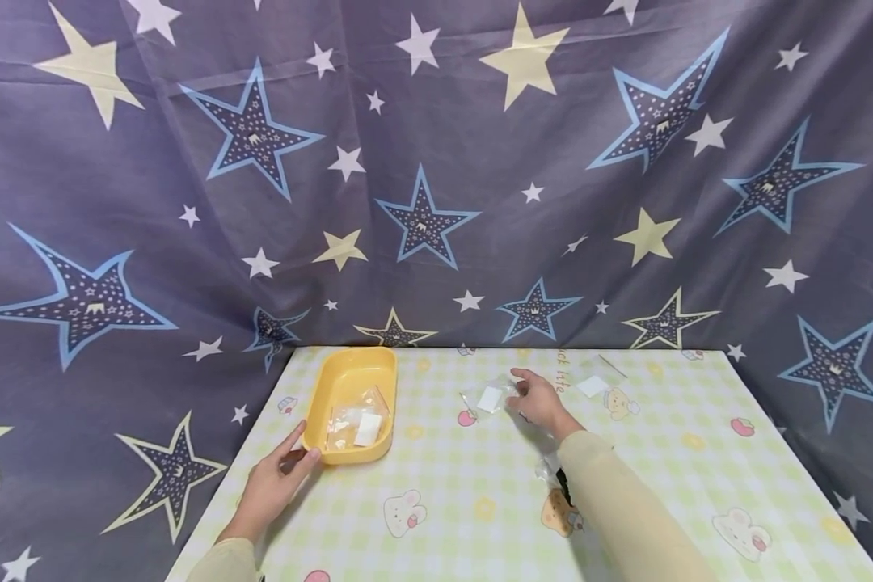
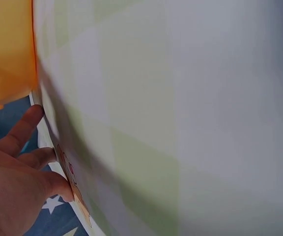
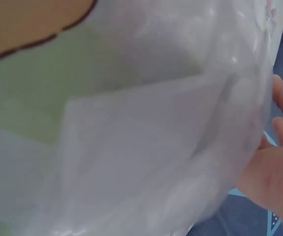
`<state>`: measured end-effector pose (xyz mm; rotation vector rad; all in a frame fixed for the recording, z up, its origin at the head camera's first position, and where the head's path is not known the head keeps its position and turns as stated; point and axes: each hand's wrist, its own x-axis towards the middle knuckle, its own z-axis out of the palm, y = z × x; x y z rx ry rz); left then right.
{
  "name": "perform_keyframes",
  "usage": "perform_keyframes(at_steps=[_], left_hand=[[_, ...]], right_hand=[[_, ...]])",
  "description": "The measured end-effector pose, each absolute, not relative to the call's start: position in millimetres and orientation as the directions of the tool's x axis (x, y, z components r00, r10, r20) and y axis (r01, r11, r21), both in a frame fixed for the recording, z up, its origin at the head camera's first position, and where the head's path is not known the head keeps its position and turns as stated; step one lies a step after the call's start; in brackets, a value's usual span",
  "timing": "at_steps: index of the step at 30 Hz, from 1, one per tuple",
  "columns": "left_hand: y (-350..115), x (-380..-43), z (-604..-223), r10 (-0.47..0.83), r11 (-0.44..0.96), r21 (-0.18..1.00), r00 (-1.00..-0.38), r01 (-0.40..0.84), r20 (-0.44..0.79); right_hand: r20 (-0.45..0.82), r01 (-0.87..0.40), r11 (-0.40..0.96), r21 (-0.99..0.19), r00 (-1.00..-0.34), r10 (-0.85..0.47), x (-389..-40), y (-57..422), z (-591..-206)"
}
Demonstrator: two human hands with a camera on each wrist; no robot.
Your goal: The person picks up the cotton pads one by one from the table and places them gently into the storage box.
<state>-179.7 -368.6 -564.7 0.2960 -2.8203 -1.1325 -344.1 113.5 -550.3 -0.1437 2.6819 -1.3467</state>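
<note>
A yellow plastic tray stands at the table's left, holding a clear plastic bag with a white label. My left hand touches the tray's near left corner from outside, thumb and forefinger apart; in the left wrist view its other fingers lie at the table edge. My right hand is at the right side of another clear bag with a white label, thumb and forefinger spread at its edge. Clear plastic with a pale rectangle fills the right wrist view, close and blurred, with the right fingers beyond it.
Another clear bag with a white label lies to the right behind my right hand. Crumpled clear plastic shows beside the right wrist. A checked, printed cover lies over the table. A dark star-patterned curtain hangs behind it.
</note>
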Motion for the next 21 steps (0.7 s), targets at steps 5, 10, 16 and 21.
perform_keyframes(at_steps=[5, 10, 16, 21], left_hand=[[-367.3, -180.6, -563.3, -0.212, 0.706, 0.694, -0.977, -0.143, 0.015], [-367.8, -180.7, -564.9, -0.213, 0.703, 0.696, -0.977, -0.149, 0.006], [-368.2, -180.5, -565.9, -0.213, 0.698, 0.699, -0.977, -0.156, -0.005], [-368.3, -180.8, -564.3, -0.216, 0.703, 0.696, -0.976, -0.150, 0.007]], right_hand=[[-0.036, -0.078, 0.667, -0.741, -0.987, -0.155, -344.4, 108.6, -555.3], [-0.011, -0.099, 0.737, -0.669, -0.990, -0.143, -343.5, 101.5, -556.7], [-0.014, -0.073, 0.786, -0.614, -0.995, -0.102, -343.0, 96.9, -557.7], [-0.012, -0.061, 0.784, -0.618, -0.996, -0.087, -342.0, 95.3, -558.3]])
